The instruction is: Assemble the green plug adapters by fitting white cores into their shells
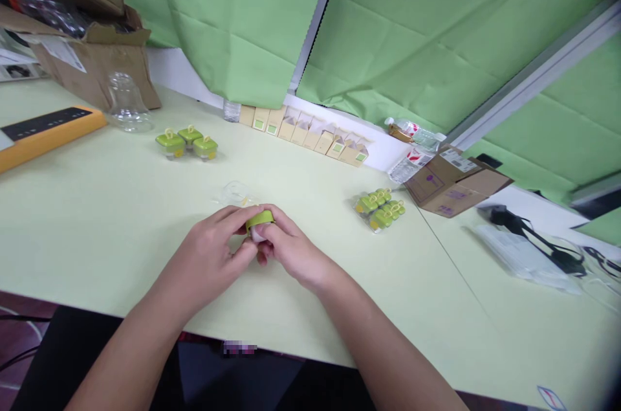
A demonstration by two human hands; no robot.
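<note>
Both of my hands meet over the pale green table (121, 230), closed around one small item with a green cap (261, 218). My left hand (213, 249) grips it from the left and my right hand (288, 249) pinches it from the right; its lower part is hidden by my fingers. A crumpled clear wrapper (236, 193) lies just beyond my hands. Three finished green-capped clear items (187, 142) stand together at the back left. A clear bag of several green caps (380, 207) lies to the right.
A row of small beige boxes (305, 129) lines the wall under green curtains. An open cardboard box (449, 181) and black cables (533, 236) sit at right. A glass bottle (125, 100), an orange-edged board (43, 129) and cardboard boxes (92, 55) are at left.
</note>
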